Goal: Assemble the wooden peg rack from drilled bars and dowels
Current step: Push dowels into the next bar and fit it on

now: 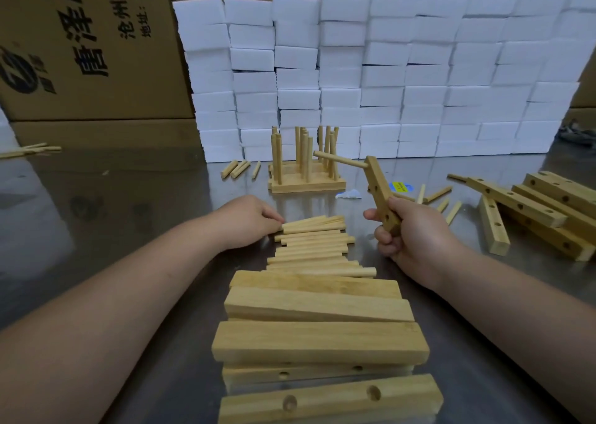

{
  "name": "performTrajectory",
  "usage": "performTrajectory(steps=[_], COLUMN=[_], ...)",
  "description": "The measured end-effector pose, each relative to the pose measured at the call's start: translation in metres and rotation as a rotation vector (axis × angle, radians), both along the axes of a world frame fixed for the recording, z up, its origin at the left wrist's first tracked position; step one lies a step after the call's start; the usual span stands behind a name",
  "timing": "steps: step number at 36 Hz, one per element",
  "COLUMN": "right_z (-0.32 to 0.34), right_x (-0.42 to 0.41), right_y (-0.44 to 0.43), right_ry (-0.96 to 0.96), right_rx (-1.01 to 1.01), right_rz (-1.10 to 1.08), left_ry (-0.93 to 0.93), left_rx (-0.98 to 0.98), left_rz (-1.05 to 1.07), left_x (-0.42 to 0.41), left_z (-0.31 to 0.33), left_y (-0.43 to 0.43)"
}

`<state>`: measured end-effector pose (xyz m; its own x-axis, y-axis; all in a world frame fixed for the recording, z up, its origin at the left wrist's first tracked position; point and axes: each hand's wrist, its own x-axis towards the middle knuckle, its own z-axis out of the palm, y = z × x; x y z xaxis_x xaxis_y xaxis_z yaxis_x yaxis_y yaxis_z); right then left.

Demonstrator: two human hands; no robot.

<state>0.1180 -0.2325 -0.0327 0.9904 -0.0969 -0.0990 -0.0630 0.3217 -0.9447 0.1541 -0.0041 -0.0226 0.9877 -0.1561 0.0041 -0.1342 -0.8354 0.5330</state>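
My right hand (409, 233) grips the lower end of a drilled wooden bar (378, 186), held upright and tilted. One dowel (338, 159) sticks out sideways to the left from the bar's top hole. My left hand (250, 218) rests palm down on the table, its fingertips touching the left ends of a pile of loose dowels (314, 246). Between my forearms lies a stack of drilled bars (319, 339). A finished peg rack (304, 165) with several upright dowels stands behind the pile.
More drilled bars (548, 210) lie heaped at the right. Stray dowels (238, 168) lie left of the rack and a few dowels (442, 201) lie at right. A wall of white foam blocks (371, 75) and cardboard boxes (87, 42) close off the back of the metal table (129, 197).
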Motion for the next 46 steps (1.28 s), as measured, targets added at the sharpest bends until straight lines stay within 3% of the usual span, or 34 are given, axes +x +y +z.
performTrajectory(steps=[10, 14, 19, 27, 46], right_z=[0.000, -0.001, -0.001, 0.000, -0.002], right_x=[-0.001, -0.001, -0.003, -0.007, -0.008], right_y=[0.001, 0.001, 0.002, 0.003, 0.002], right_ry=[-0.020, -0.038, -0.089, -0.125, -0.186], right_rx=[-0.023, -0.058, -0.117, -0.209, -0.319], right_rz=[0.013, 0.042, 0.089, 0.139, 0.168], left_ry=[-0.102, -0.233, -0.244, -0.281, -0.277], left_rx=[0.122, 0.028, -0.149, -0.120, -0.208], left_rz=[0.019, 0.097, 0.019, -0.088, -0.126], left_x=[0.000, 0.002, -0.003, -0.012, -0.022], left_z=[-0.002, -0.001, 0.007, 0.010, 0.013], left_y=[-0.004, -0.003, -0.016, -0.032, -0.040])
